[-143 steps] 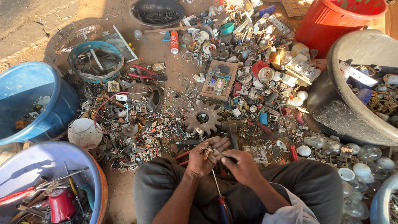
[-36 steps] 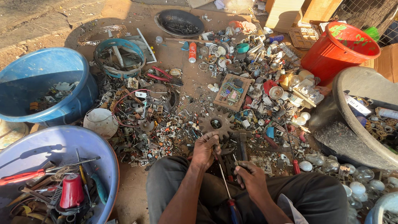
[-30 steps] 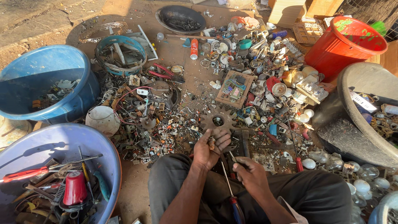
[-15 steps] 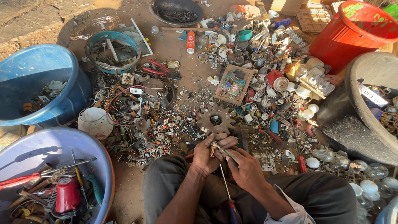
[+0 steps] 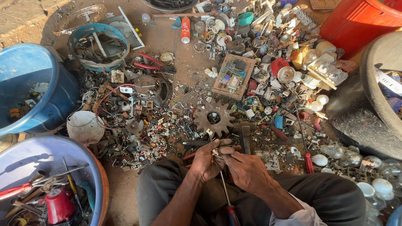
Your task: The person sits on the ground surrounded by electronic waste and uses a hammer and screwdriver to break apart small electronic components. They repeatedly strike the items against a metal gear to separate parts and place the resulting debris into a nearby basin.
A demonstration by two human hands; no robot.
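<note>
**Tiny part pinched over the scrap pile**

A small metal piece [image 5: 215, 151] is clamped between left hand [image 5: 205, 161] and right hand [image 5: 245, 169], brought closer together than half a second ago. A screwdriver [image 5: 226, 196] runs below them, with a rusty gear [image 5: 214, 118] just beyond.

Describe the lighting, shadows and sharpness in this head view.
Head view: hard sunlight from the upper side, dark shadow inside the blue tub and beside the grey basin; left hand and right hand sharp; straight lines bow near the edges.
</note>
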